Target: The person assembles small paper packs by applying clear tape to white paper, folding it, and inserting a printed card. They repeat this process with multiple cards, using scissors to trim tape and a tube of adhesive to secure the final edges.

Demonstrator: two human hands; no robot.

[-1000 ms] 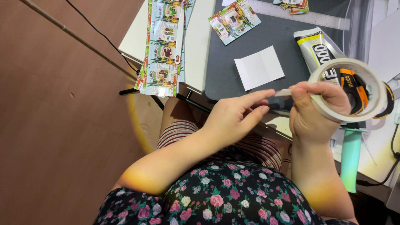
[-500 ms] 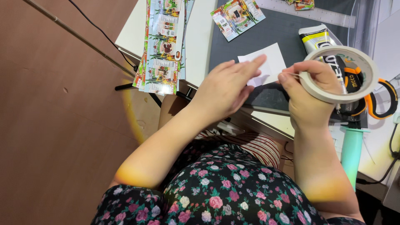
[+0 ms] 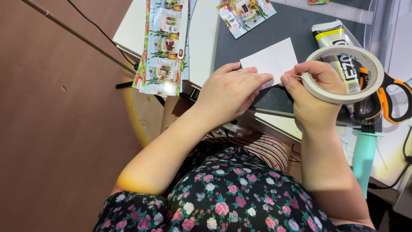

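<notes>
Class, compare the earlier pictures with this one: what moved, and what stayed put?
The left hand moved up onto the white paper square. The right hand carried the tape roll up with it. The roll stays gripped; glue tube, scissors and printed strips unchanged.

Colours here: cream-white tape roll (image 3: pixel 341 74), plain white paper square (image 3: pixel 274 60) on a dark grey gridded cutting mat (image 3: pixel 266 32). Scissors (image 3: pixel 388 103) have orange-and-black handles, there's a teal handle (image 3: pixel 364 159) below them. The glue tube (image 3: pixel 339 47) is white with yellow and black. Dress (image 3: pixel 231 197) is black with pink and white flowers, and the floor (image 3: pixel 56 120) is reddish brown.
</notes>
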